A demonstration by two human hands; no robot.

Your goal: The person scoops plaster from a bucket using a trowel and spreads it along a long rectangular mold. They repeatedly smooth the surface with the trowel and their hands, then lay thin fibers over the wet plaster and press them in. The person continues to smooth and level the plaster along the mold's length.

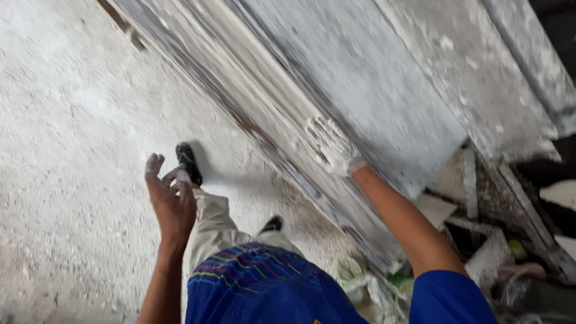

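Right hand flat on a plaster-caked slab, left hand free in the air.

The right hand (333, 147), coated white, presses with fingers spread against the edge of the long grey slab (360, 78) that runs slantwise across the view (it grips nothing, only lies flat on it). The left hand (171, 201) hangs open and empty, well apart from the slab, above the rough white floor (66, 150). Below it shows a black shoe (188, 163), and rubble (480, 240) lies beside the slab's lower end.
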